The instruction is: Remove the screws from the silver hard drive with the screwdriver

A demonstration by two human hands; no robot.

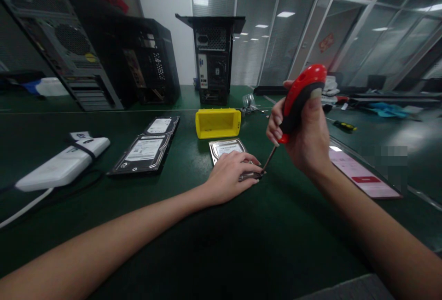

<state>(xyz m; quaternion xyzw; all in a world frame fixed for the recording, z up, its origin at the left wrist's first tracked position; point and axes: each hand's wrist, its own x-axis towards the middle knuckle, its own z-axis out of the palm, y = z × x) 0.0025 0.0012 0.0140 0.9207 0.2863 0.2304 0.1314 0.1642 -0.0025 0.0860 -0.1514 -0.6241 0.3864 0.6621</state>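
My left hand (232,175) lies over a hard drive (221,146), its fingers closed about the drive's right end. The drive's silver top and white label show behind the hand; the rest is covered. Raised to the right, my right hand (311,139) is wrapped round the bulky red and black handle of a screwdriver (299,95). Its thin shaft slants down to the left, and the tip meets the drive's right corner beside my left fingertips. Whether the tip sits in a screw is too small to tell.
Behind the drive stands a yellow bin (218,124). Two more hard drives (143,150) lie left, beside a white power strip (65,162) with cables. Computer cases (214,60) line the back. At right are a phone with a lit screen (362,173) and a yellow-black tool (344,126).
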